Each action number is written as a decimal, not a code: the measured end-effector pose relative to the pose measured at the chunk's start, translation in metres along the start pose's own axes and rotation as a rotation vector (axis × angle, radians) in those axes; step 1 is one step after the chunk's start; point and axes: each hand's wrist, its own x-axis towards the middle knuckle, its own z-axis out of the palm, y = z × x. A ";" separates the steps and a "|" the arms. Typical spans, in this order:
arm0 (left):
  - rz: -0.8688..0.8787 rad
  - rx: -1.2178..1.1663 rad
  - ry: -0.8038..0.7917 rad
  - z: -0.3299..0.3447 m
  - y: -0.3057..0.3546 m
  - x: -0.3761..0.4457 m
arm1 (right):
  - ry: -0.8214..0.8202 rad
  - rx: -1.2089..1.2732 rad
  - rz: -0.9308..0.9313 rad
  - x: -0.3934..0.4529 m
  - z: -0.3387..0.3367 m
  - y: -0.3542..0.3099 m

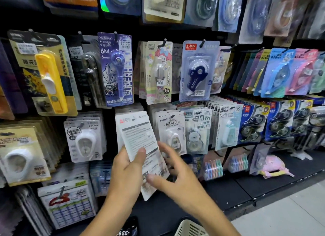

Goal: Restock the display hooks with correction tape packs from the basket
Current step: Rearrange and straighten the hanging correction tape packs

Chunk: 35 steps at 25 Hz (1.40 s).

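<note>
I am looking at a stationery shop: above my left hand (127,167), carded correction tape packs (197,70) with price stickers hang on display hooks (164,42); right of it, a low black shelf (246,186).

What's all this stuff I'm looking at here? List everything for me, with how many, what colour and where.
held packs: a few, white card backs facing the camera, centre, fanned in the left hand.
hanging packs: too many to count, mixed colours, on hooks across the black display wall.
yellow pack: one, yellow, left of the upper row.
purple pack: one, purple, upper row, centre.
basket: one, white, bottom edge; contents hidden.
pink item: one, pink, lying on the black shelf, right.
floor: pale tiles, bottom right.
left hand: grips the held packs.
right hand: fingers touch the held packs' lower edge.
</note>
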 end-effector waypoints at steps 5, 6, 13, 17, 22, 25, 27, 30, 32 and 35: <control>0.014 0.041 -0.484 0.035 0.009 -0.002 | 0.095 0.038 -0.013 0.003 -0.016 0.005; 0.005 0.034 -0.535 0.041 0.010 -0.001 | 0.088 0.092 -0.025 0.004 -0.024 0.007; 0.327 0.718 -0.490 0.049 -0.023 0.017 | 0.583 0.494 0.173 0.018 -0.088 0.048; 0.419 1.114 -0.460 0.042 -0.047 0.026 | 0.580 0.542 0.183 0.028 -0.104 0.057; 0.620 1.554 -0.429 0.042 -0.041 0.058 | 0.573 0.328 0.251 0.047 -0.116 0.065; 0.658 1.714 -0.450 0.040 -0.039 0.074 | 0.532 0.092 0.246 0.067 -0.116 0.070; 0.659 1.754 -0.454 0.040 -0.039 0.075 | 0.497 0.047 0.266 0.081 -0.112 0.075; 0.667 1.734 -0.454 0.039 -0.041 0.063 | 0.484 0.050 0.282 0.087 -0.104 0.083; 0.744 1.642 -0.456 0.034 -0.049 0.049 | 0.520 0.024 0.273 0.073 -0.100 0.093; 0.780 1.411 -0.577 0.027 -0.096 0.009 | 0.596 -0.049 0.298 0.010 -0.083 0.133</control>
